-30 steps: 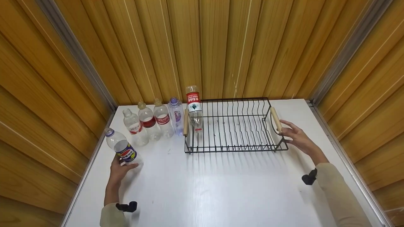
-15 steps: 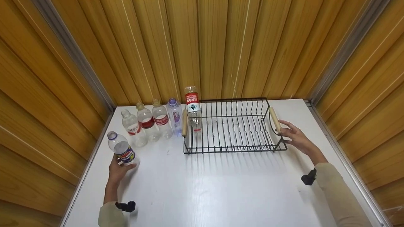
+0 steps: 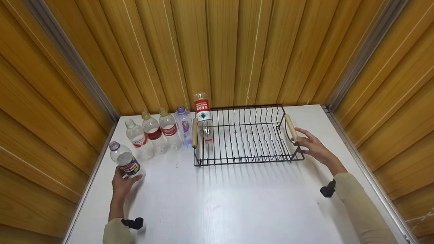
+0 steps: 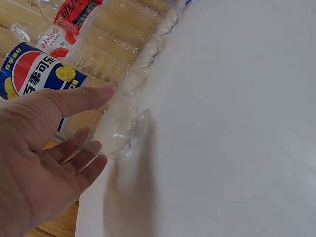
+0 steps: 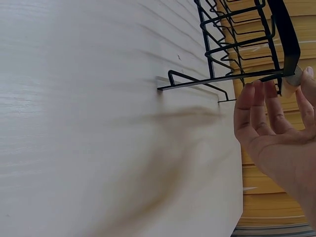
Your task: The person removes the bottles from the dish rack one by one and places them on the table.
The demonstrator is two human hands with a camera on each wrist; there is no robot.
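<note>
My left hand grips a clear cola bottle with a blue and yellow label, low near its base. In the left wrist view the thumb lies across one side of this bottle and the fingers curl behind the other. It stands at the front left end of a row of clear bottles. At the rack's right end, my right hand holds the wooden handle of a black wire dish rack. The right wrist view shows thumb and fingertips at that handle.
Several clear plastic bottles stand left of the rack, the nearest one purple-tinted. A red-and-white-labelled water bottle stands upside down in the rack's left end. Wood-panelled walls border the white table behind and at both sides.
The cola bottle has settled slightly, its top shifting a little toward me, with my left hand still around it. The right hand stays at the rack handle. The head view has shifted slightly.
</note>
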